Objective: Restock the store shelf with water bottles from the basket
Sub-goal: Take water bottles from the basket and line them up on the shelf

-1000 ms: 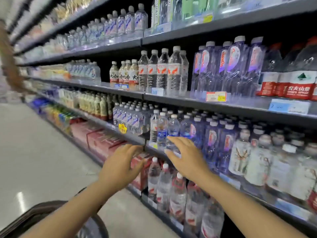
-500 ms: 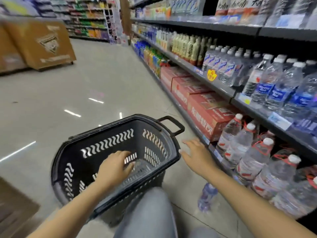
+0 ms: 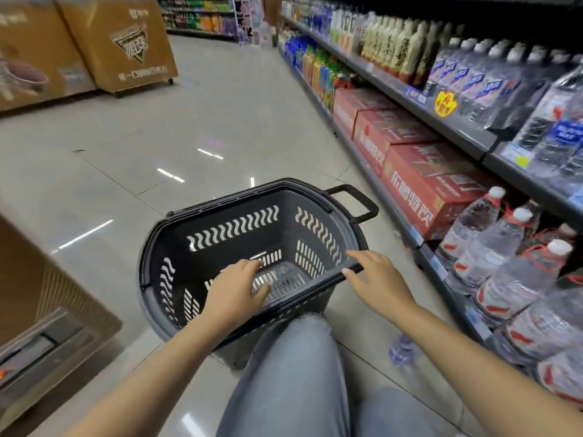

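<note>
Two bare hands hang over a black plastic basket (image 3: 202, 247) on the tiled floor (image 3: 220, 121). The left hand (image 3: 236, 291) is inside the basket's mouth, fingers spread and slack, holding nothing. The right hand (image 3: 377, 280) is open too, its thumb and fingertips on or just above the near rim at the basket's right side; actual contact is hard to judge. Through the slotted bottom only bare plastic shows, though the left hand covers part of it.

A knee in grey-blue jeans (image 3: 293, 357) presses up against the basket's near wall. The basket's loop handle (image 3: 356, 201) sticks out toward the shelving. One small water bottle (image 3: 402, 350) lies on its side on the floor, between the knee and the foot of the store shelf (image 3: 441, 269), under the right forearm.

On the bottom tier to the right stand large water jugs (image 3: 492, 241) with white caps and red carry loops, and beyond them red cartons (image 3: 419, 175) with yellow lettering. The tier above carries rows of smaller water bottles with blue labels (image 3: 473, 80) and, farther along, dark-labelled tea bottles (image 3: 394, 48). Across the aisle stand brown cardboard display bins (image 3: 120, 42), and a brown unit (image 3: 38, 304) crowds the lower left.
</note>
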A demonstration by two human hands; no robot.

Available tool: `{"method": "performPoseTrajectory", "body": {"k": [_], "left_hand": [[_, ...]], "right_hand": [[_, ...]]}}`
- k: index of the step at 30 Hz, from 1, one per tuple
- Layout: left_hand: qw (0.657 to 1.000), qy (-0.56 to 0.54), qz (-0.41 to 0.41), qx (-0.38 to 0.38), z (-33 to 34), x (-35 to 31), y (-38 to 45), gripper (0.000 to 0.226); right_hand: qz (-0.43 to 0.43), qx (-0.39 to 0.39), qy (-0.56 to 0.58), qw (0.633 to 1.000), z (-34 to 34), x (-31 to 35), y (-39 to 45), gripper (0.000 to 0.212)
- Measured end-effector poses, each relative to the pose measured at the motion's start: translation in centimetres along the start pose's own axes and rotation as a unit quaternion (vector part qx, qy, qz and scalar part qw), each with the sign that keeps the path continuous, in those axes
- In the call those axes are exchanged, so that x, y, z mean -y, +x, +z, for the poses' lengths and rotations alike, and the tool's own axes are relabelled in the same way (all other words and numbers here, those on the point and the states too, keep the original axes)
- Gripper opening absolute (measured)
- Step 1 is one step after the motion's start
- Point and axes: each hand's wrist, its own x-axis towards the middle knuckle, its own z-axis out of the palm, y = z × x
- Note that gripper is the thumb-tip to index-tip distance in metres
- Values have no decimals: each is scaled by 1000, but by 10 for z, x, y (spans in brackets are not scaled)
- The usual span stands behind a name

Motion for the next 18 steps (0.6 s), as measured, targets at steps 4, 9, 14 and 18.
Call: {"method": "performPoseTrajectory", "body": {"k": [4,9,14,18], "left_hand": [[999,-11,50,5,0,-25,23,51],[993,-39,108,33,14,-67,55,50],[975,-66,196,83,54,-135,86,50],[957,-13,255,142,102,-195,99,54]], "right_hand": [[1,-23,1,1000,-11,-28,-6,44],[56,-49,13,997,-24,-69,-22,42],[143,-54,12,988,-37,-122,-48,44],[213,-75,16,974,-45,-164,-74,43]]}}
